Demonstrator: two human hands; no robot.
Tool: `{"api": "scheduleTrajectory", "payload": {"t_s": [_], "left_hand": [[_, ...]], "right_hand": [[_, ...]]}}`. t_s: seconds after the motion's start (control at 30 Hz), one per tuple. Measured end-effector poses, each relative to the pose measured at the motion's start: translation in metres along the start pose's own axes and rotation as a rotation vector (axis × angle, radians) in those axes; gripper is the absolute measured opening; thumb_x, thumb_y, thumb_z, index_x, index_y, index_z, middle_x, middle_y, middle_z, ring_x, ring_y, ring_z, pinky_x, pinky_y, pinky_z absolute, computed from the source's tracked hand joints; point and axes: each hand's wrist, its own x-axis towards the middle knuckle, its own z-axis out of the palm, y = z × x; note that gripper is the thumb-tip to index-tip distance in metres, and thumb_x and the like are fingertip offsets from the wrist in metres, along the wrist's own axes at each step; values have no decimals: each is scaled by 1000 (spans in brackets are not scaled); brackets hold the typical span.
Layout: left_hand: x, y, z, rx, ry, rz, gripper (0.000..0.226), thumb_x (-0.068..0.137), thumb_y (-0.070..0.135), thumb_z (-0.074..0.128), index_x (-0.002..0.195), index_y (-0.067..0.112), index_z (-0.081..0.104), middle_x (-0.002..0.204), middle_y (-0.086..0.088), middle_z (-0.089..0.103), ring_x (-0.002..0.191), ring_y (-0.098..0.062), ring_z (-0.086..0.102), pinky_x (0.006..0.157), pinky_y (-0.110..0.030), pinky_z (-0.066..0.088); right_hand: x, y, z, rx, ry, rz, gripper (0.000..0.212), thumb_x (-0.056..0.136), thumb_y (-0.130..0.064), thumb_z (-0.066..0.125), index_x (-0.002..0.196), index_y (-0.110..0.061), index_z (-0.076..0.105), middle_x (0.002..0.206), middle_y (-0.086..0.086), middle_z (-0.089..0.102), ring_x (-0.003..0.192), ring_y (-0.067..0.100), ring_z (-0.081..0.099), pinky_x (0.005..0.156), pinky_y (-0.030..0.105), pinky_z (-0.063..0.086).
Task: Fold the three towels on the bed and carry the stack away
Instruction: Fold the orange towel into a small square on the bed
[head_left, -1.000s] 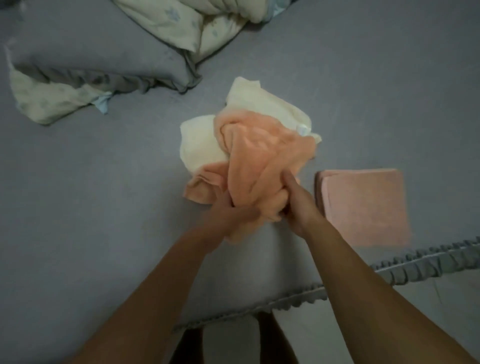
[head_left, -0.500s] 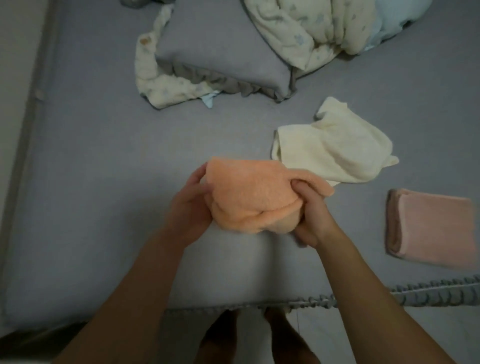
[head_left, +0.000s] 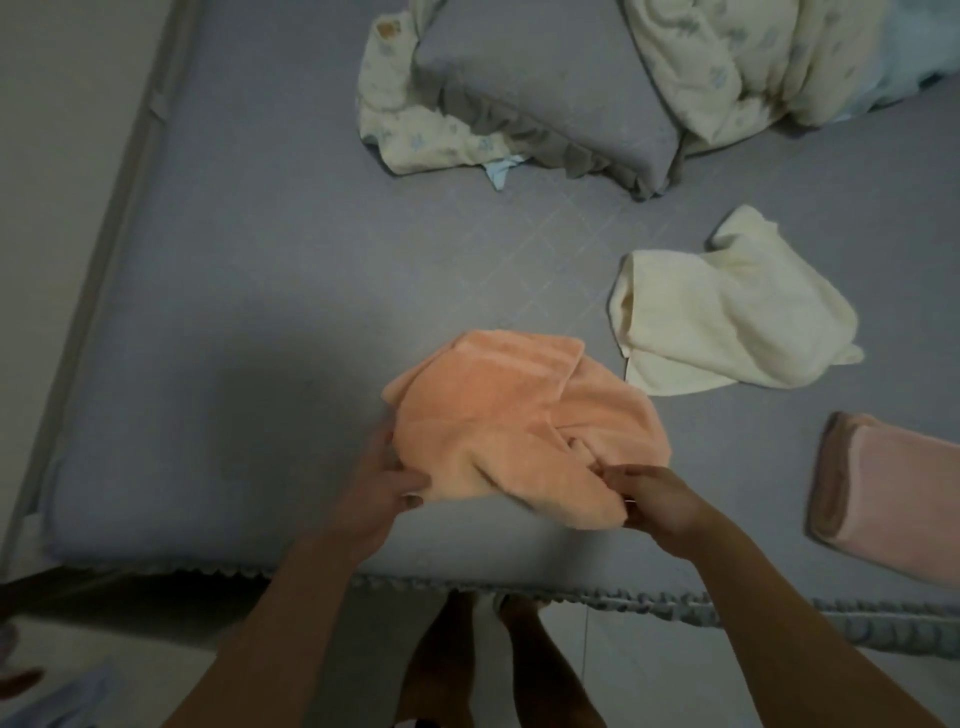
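On the bed (head_left: 260, 312) lie three towels; both hands, left hand (head_left: 382, 488) and right hand (head_left: 657, 501), pinch the crumpled orange towel (head_left: 519, 426), beside one cream towel (head_left: 727, 312) and one folded pink towel (head_left: 893, 499).

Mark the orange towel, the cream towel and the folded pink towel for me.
orange towel (head_left: 519, 415), head view, middle of the bunched cloth.
cream towel (head_left: 727, 312), head view, flat central area.
folded pink towel (head_left: 904, 499), head view, top face.

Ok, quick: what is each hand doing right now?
Left hand: closed, gripping the orange towel's left edge.
Right hand: closed, pinching the orange towel's near right corner.
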Motion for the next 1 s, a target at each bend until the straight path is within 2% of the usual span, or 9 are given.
{"api": "scheduleTrajectory", "payload": {"t_s": [0.07, 0.2, 0.33, 0.5, 0.6, 0.67, 0.73, 0.87, 1.0], "left_hand": [[-9, -4, 10, 376, -113, -127, 92, 58, 18, 74, 135, 46, 33, 107, -5, 72, 84, -14, 68, 57, -21, 47], [-8, -8, 20, 255, 8, -192, 68, 71, 15, 75, 133, 24, 48, 95, -5, 71, 73, -3, 69, 57, -13, 48], [3, -6, 29, 176, 54, -249, 36, 63, 37, 69, 96, 27, 60, 108, -2, 61, 93, -13, 57, 77, -29, 46], [28, -39, 44, 217, -55, -422, 73, 78, 36, 76, 140, 19, 42, 130, 3, 49, 119, -20, 48, 95, -39, 44], [33, -55, 64, 193, 12, -239, 54, 83, 22, 71, 133, 18, 51, 127, 0, 58, 99, -11, 56, 79, -26, 47], [31, -59, 69, 129, 115, -53, 41, 83, 17, 68, 123, 23, 57, 120, 1, 64, 106, -15, 61, 81, -25, 48], [24, -53, 66, 77, 154, 66, 41, 79, 22, 66, 117, 32, 57, 115, 11, 65, 108, -8, 62, 85, -22, 49], [15, -21, 45, 24, 184, 179, 56, 82, 31, 66, 135, 28, 48, 120, 20, 60, 99, 14, 60, 71, -4, 49], [15, 40, 36, -241, 150, 125, 45, 90, 1, 56, 134, 6, 47, 128, -11, 61, 119, -30, 58, 88, -45, 55]], "right_hand": [[-1, 0, 5, -99, -72, 55, 24, 91, -21, 65, 109, -6, 61, 106, 14, 69, 95, 30, 67, 73, 35, 55], [-5, -6, 23, -295, -201, 39, 10, 84, -16, 65, 77, -12, 60, 63, 3, 52, 57, 14, 45, 62, 28, 39], [-3, -21, 36, -133, -9, -105, 14, 85, -22, 60, 76, -16, 68, 74, 4, 63, 69, 18, 53, 67, 29, 40], [14, -1, 48, -305, 46, -75, 30, 88, -44, 65, 97, -16, 62, 94, -3, 64, 77, 7, 57, 53, 18, 41], [22, 28, 65, -349, -66, -37, 47, 84, -50, 70, 119, -22, 58, 109, -2, 63, 90, 12, 61, 68, 23, 49], [24, 42, 77, -392, 0, -108, 35, 84, -39, 72, 110, -16, 65, 104, 0, 68, 95, 19, 64, 81, 30, 52], [20, 47, 86, -448, 135, -192, 13, 86, -29, 69, 86, -17, 64, 82, -2, 67, 82, 19, 63, 73, 30, 48], [10, 17, 84, -188, 294, -317, 19, 91, -24, 55, 76, -13, 58, 75, 7, 65, 70, 21, 60, 62, 34, 47], [4, -31, 66, -35, 285, -312, 26, 87, -28, 63, 100, -7, 55, 99, 20, 67, 88, 31, 64, 74, 45, 53]]}}
